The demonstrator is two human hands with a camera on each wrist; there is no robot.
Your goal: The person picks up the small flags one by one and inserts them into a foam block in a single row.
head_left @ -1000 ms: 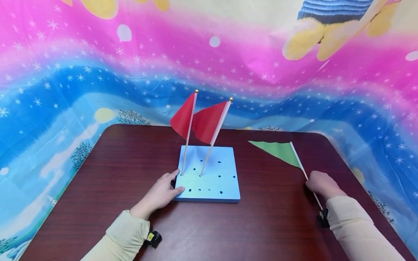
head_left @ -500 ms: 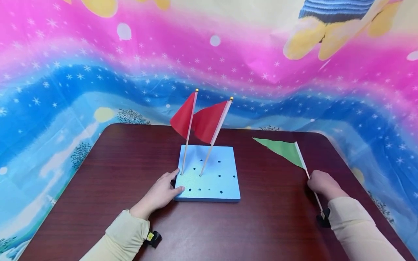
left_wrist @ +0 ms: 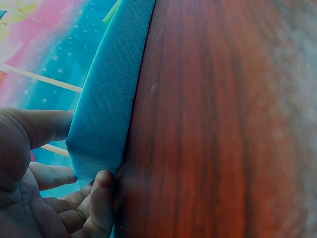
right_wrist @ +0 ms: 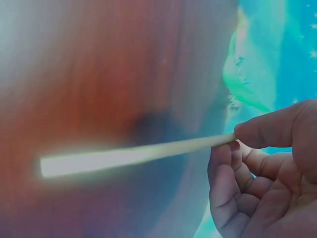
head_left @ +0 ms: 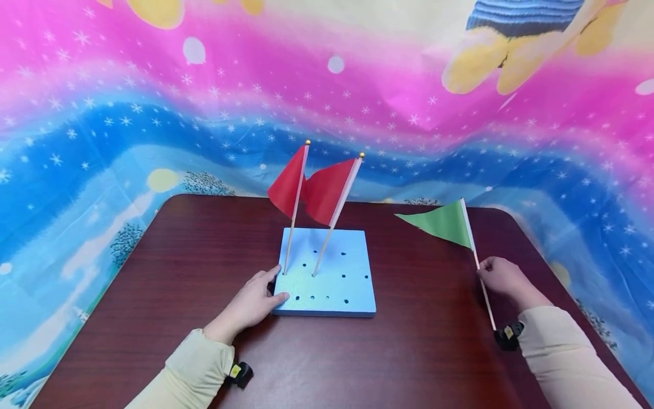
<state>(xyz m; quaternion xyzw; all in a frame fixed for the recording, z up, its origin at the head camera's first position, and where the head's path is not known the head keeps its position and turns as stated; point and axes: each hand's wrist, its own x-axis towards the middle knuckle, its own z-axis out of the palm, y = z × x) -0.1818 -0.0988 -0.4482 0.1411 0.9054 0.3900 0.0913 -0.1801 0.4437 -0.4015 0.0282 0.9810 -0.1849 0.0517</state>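
In the head view, my left hand (head_left: 249, 302) holds the left edge of a light blue board (head_left: 329, 305) dotted with small holes. Its thumb lies on top while its fingers bend along the side, as the left wrist view also shows. Two red pennant flags, one on the left (head_left: 289, 183) and one on the right (head_left: 329, 192), stand tilted in the board's holes. At the right, my right hand (head_left: 507, 279) pinches the stick of a green pennant flag (head_left: 443, 225) between thumb and fingers. The lower part of that stick (right_wrist: 133, 155) juts out in the right wrist view.
The dark wood table (head_left: 429, 352) has rounded far corners. Behind and around it hangs a colourful printed cloth (head_left: 327, 91). A small black camera (head_left: 241, 375) sits at the left cuff and another black camera (head_left: 508, 336) at the right one.
The green flag has risen and turned more upright, its top moving up in the head view. My right hand has shifted slightly up with it. The left hand and board have stayed put.
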